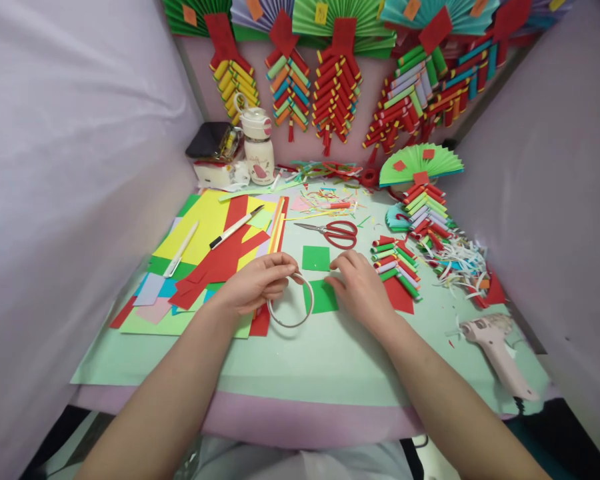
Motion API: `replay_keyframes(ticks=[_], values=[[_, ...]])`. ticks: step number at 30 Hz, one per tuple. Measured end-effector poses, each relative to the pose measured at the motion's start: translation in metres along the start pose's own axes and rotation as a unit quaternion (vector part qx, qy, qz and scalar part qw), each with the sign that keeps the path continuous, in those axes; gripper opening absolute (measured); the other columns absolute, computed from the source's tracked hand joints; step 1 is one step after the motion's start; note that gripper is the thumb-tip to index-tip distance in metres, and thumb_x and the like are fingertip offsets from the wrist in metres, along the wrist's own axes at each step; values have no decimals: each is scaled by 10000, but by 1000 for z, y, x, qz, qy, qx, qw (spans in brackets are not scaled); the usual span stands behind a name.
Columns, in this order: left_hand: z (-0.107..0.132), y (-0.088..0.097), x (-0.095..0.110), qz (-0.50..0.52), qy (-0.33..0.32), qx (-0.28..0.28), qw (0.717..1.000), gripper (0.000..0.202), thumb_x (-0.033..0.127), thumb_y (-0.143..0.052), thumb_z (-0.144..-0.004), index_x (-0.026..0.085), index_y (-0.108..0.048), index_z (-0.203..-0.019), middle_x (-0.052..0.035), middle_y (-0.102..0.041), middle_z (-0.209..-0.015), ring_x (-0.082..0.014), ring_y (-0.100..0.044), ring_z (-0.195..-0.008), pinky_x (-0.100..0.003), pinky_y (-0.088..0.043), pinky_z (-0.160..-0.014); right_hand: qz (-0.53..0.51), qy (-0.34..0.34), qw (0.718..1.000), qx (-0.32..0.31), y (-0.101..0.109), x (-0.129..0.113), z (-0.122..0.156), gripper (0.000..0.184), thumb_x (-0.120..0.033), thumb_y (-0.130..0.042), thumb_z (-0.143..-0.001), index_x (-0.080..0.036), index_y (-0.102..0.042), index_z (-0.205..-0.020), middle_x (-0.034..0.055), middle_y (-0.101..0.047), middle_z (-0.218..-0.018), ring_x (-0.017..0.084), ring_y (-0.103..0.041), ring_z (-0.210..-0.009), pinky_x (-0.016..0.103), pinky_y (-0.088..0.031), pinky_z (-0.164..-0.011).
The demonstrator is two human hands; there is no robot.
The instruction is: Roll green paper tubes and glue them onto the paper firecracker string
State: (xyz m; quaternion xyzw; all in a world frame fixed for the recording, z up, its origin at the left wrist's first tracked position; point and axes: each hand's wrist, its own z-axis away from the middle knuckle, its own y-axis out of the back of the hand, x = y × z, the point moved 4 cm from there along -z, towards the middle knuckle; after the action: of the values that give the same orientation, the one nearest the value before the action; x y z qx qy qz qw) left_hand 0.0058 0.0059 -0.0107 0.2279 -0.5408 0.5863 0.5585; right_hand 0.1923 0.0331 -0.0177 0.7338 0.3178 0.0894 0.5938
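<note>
My left hand [265, 279] pinches the upper edge of a thin pale ring, which looks like a narrow roll of tape [291, 326], held over the table. My right hand [361, 288] is at the right edge of two green paper squares, with thumb and forefinger apart and nothing visible between them. The nearer green square [322, 297] lies partly behind the ring and beside my right thumb. Just beyond it is the farther green square [316, 257]. Red-handled scissors [341, 233] lie behind the squares, blades pointing left.
Coloured paper sheets [200, 233], a black-tipped pen [236, 228] and a white cutter [181, 250] lie left. Rolled-paper firecrackers [396, 267], paper shreds [457, 263] and a glue gun [497, 357] are right. A white bottle [259, 150] stands behind; paper fans [343, 20] hang above.
</note>
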Motion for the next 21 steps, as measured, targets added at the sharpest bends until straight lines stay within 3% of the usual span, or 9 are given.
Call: replay_keyframes(ticks=[5,8,11,14,17,21], values=[[-2,-3,-3,-47,23,18,998,200,288,-677,-778,140,-546,-808,-67,-667,-764,16,-188,-399,-174,-93,-390,-68,75,992,-78,-7,-14,13,178,-200,-564,-877,-236,-663,-1020,68,-602,-952,223,-511,-937,342,-438,-790],[-3,-5,-7,-65,29,21,997,218,316,-682,-765,150,-548,-808,-29,-632,-715,8,-198,-401,-183,-100,-393,-92,80,988,-98,-10,-17,15,168,-181,-576,-867,-236,-680,-987,60,-602,-926,211,-508,-917,332,-433,-793],[-3,-11,-12,-96,34,22,995,218,322,-692,-744,167,-553,-811,35,-537,-639,-9,-229,-412,-190,-125,-397,-160,29,984,-72,-6,-13,13,135,-197,-552,-879,-224,-672,-935,48,-603,-922,193,-521,-903,324,-425,-810],[-3,-17,-17,-153,30,33,987,207,330,-684,-739,176,-564,-810,52,-476,-623,-33,-281,-445,-197,-165,-410,-281,-63,957,-45,0,-8,10,185,-272,-475,-913,-210,-634,-843,26,-598,-856,161,-547,-831,288,-434,-759],[-4,-22,-21,-217,14,40,975,190,343,-661,-749,179,-576,-797,39,-494,-636,-60,-348,-489,-199,-225,-445,-362,-127,921,-67,-1,-8,11,235,-328,-453,-894,-201,-599,-761,4,-586,-779,140,-544,-735,255,-430,-670],[-4,-26,-22,-270,-15,33,962,197,370,-638,-755,180,-599,-789,14,-536,-674,-110,-455,-597,-210,-329,-537,-401,-151,897,-105,-7,-10,12,179,-327,-521,-819,-190,-584,-724,-9,-580,-727,131,-521,-675,239,-408,-608]])
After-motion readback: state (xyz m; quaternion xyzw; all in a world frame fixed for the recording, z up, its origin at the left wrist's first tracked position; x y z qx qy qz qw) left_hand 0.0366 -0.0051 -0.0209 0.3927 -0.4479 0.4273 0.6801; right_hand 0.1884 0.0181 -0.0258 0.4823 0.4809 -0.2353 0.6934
